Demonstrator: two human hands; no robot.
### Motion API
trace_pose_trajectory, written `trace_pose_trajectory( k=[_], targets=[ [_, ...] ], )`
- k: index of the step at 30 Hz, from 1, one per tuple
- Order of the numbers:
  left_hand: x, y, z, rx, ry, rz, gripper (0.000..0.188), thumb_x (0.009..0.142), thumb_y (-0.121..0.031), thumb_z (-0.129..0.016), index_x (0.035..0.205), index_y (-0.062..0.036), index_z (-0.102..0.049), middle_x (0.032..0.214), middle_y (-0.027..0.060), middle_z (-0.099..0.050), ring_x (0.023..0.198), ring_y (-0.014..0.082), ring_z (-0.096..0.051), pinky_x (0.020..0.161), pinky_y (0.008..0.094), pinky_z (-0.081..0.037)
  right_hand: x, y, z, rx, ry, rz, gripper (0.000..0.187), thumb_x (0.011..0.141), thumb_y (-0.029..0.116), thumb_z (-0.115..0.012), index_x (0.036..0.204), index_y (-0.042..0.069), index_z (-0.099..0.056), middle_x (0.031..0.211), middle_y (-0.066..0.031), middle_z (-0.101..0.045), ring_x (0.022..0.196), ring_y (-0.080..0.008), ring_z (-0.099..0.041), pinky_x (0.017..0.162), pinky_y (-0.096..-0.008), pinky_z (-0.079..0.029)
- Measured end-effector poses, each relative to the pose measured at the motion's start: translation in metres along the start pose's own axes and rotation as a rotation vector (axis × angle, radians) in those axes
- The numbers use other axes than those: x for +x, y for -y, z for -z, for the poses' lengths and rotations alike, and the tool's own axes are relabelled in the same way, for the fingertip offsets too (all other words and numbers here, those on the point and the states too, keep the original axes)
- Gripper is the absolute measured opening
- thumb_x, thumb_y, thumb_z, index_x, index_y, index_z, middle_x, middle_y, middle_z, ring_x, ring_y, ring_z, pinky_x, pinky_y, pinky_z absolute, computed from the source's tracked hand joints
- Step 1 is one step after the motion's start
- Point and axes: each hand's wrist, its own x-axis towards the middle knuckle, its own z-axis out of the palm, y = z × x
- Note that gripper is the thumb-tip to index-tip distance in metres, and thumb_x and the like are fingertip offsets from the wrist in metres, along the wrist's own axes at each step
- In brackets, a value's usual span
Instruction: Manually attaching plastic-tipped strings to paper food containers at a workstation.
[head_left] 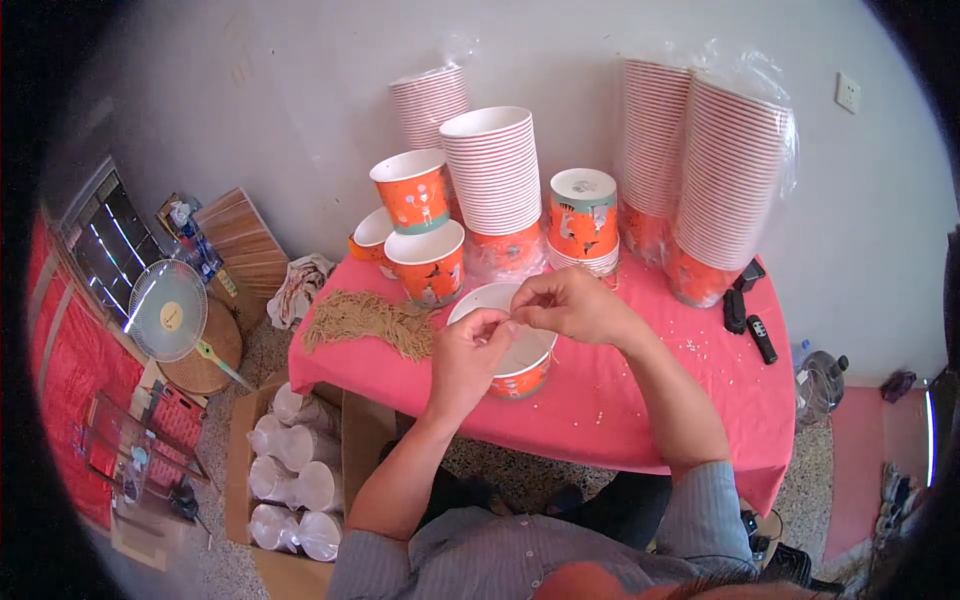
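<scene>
Above an orange-and-white paper bucket [520, 384] near the table's front edge, my two hands come together with their fingertips touching. My left hand [470, 355] is closed in a pinch, just over the bucket's left rim. From the right, my right hand [575, 305] pinches too, thumb against forefinger. Whatever lies between the fingertips is too small to make out. The hands and wrists cover part of the bucket's mouth. Left of it lies a loose heap of tan strings [365, 325].
Behind are nested bucket stacks [495, 170], plastic-wrapped stacks [735, 170] and an upside-down bucket [583, 220]. Small white bits and a black remote [762, 340] lie on the pink tablecloth [650, 400]. A cardboard box [240, 470] of wrapped cups and a fan [168, 310] stand left.
</scene>
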Motion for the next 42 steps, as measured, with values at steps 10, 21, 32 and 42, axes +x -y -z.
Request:
trace_pose_trajectory(
  k=[10,21,32,42],
  targets=[
    [0.005,-0.001,0.008,-0.206,0.049,0.159,0.017,0.102,-0.012,-0.07,0.11,0.0014,-0.074,0.089,0.0018,-0.074,0.081,0.0063,-0.067,0.075,0.0226,-0.052,-0.001,0.005,0.005,-0.177,-0.013,-0.028,0.017,0.095,0.007,-0.074,0.11,0.001,-0.078,0.091,-0.0071,-0.079,0.087,-0.0104,-0.073,0.08,-0.0319,-0.058],
    [0.003,-0.014,0.006,-0.242,0.013,0.18,0.013,0.102,-0.013,-0.069,0.106,-0.0021,-0.073,0.084,0.001,-0.07,0.074,0.0068,-0.062,0.066,0.023,-0.047,-0.002,0.001,0.006,-0.069,0.043,-0.045,0.017,0.096,0.01,-0.075,0.11,0.001,-0.078,0.092,-0.0046,-0.079,0.087,-0.0091,-0.069,0.08,-0.0316,-0.057],
    [0.003,-0.007,0.008,-0.232,0.052,0.188,0.013,0.102,-0.016,-0.069,0.101,-0.0037,-0.073,0.084,0.0006,-0.07,0.073,0.0073,-0.062,0.067,0.0236,-0.048,-0.001,-0.005,0.006,-0.027,0.004,-0.031,0.019,0.096,0.009,-0.074,0.113,0.002,-0.077,0.093,-0.004,-0.078,0.089,-0.0109,-0.071,0.083,-0.0315,-0.057],
    [0.005,-0.004,0.01,-0.254,0.054,0.198,0.014,0.102,-0.016,-0.069,0.101,-0.0031,-0.072,0.083,0.0007,-0.069,0.072,0.0074,-0.062,0.066,0.024,-0.047,-0.006,0.004,0.015,-0.149,-0.008,0.002,0.02,0.095,0.009,-0.074,0.114,0.003,-0.077,0.098,-0.0065,-0.078,0.094,-0.0121,-0.072,0.085,-0.032,-0.057]
  ],
)
